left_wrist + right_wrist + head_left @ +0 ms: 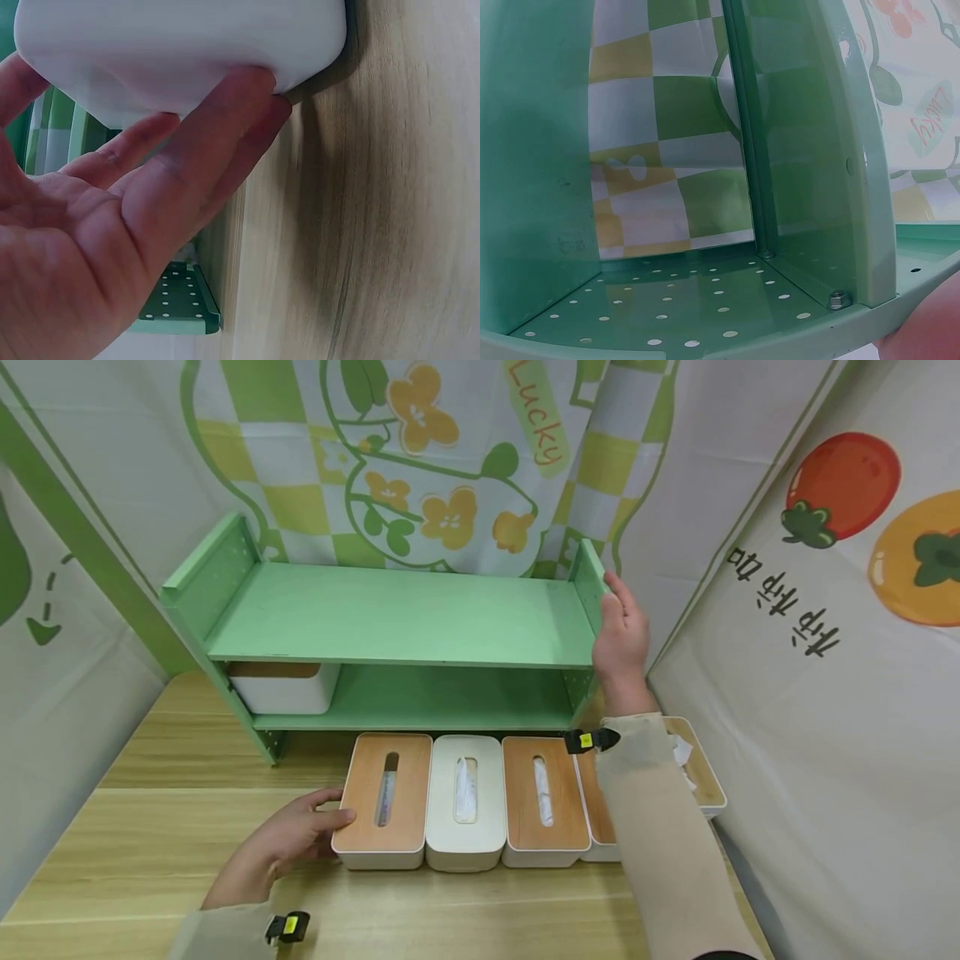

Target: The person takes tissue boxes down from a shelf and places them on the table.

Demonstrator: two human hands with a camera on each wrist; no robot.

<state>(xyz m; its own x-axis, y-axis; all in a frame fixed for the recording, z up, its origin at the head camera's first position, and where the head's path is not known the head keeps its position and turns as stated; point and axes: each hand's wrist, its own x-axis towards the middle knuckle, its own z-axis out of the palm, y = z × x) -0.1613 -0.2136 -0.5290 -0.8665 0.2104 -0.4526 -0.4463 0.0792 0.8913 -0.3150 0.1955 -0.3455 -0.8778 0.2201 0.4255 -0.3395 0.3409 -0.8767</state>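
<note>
My left hand point(294, 831) is at the left end of a row of tissue boxes, beside a box with a wood-look lid point(405, 827). Its thumb touches the lid's left edge. In the left wrist view, extended fingers point(199, 169) press that box's white side point(180, 52) near the bottom. Out at the green shelf's right side panel point(588, 578), my right hand point(622, 639) rests against the outside, fingers pointing up. Only a bit of the right hand point(930, 322) shows in the right wrist view, below the panel's rim.
A cream box point(465, 843) and another wood-lidded box point(525, 827) continue the row; one more is partly behind my right sleeve. An open box with tissue point(705, 768) stands far right. A white box point(288, 693) sits on the lower shelf, at left. Fabric walls surround the table point(150, 860).
</note>
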